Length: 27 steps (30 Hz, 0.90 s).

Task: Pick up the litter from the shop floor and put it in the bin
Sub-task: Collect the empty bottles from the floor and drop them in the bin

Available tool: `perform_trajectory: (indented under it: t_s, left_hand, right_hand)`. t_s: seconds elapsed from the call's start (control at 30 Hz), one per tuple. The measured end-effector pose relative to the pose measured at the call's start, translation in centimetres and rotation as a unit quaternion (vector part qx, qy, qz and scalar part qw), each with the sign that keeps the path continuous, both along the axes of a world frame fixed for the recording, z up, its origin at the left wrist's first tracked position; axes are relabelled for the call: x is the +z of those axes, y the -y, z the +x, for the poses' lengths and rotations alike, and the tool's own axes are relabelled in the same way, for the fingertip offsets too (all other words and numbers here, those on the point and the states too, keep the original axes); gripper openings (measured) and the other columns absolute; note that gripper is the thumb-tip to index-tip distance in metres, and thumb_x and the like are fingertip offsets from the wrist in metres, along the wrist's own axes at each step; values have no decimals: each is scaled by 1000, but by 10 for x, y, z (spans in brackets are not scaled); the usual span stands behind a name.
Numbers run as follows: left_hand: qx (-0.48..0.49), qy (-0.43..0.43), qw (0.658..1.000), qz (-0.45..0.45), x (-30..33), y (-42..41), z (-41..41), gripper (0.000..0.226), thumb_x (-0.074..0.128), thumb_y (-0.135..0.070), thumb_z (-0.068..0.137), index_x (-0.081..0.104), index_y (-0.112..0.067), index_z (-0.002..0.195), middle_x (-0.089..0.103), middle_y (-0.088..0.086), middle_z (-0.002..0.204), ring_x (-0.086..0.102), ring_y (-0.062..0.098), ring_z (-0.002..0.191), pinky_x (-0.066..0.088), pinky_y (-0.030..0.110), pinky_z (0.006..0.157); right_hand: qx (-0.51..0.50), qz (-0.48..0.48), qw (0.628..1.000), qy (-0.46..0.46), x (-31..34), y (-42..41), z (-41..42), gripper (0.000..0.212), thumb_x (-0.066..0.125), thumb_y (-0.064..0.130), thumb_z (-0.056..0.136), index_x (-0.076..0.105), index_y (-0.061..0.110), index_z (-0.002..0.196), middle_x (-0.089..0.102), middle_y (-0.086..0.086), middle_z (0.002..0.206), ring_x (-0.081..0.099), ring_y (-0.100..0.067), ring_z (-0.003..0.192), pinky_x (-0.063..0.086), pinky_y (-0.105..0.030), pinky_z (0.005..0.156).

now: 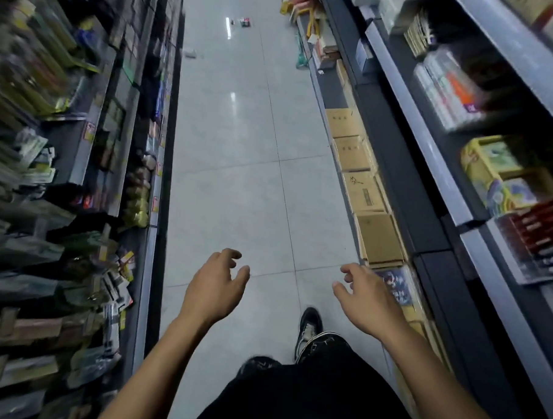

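Observation:
Far down the aisle, small pieces of litter lie on the grey tiled floor (232, 182): a small red and dark packet (245, 22), a tiny dark bit (233, 21) beside it, and a pale crumpled scrap (190, 53) close to the left shelf. My left hand (214, 289) and my right hand (368, 300) hang out in front of me above the floor, both empty with fingers loosely spread. No bin is in view.
Shelves of packaged goods (48, 174) line the left side. On the right, dark shelving (461, 147) has cardboard boxes (361, 191) along its foot. My black shoe (308, 329) and dark trousers show below. A narrow floor strip runs between.

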<state>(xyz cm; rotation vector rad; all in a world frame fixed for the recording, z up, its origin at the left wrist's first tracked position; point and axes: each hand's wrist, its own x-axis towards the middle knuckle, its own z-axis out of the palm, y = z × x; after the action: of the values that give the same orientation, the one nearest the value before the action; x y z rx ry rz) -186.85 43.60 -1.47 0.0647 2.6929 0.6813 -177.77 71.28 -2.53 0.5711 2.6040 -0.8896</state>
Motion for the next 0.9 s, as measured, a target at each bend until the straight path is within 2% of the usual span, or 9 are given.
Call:
perform_trajectory:
  t_s: [0.27,0.57,0.77,0.9]
  left_hand:
    - [74,4,997,-10,6,-33,-80,41,47,-52,92,55,-33,128,60,-12,119,63,7,92,53,38,85]
    - [157,-7,988,-3,3,-11,-182,40,49,-50,94,55,-31,129,61,-11,118,62,4,88,53,36,81]
    - [178,0,984,13,-3,8,-287,38,50,-48,95,56,-30,128,61,-10,119,63,6,91,54,37,84]
    - [152,12,988,25,-1,11,-363,39,49,-48,95,55,-30,129,61,-11,120,62,6,93,54,38,85]
  right_hand:
    - [83,-4,997,-2,7,-41,-141,46,50,45,98,51,22,138,57,2,131,57,-15,113,49,-37,93]
    - [173,10,985,-23,13,-26,-309,48,48,45,98,50,22,139,58,2,130,57,-16,115,49,-39,96]
    - [184,31,982,-23,16,-9,-409,48,48,48,98,49,23,139,58,3,129,57,-14,113,50,-38,93]
    - [167,40,985,-3,20,-4,-467,49,47,48,98,49,24,140,57,4,131,57,-14,113,50,-37,93]
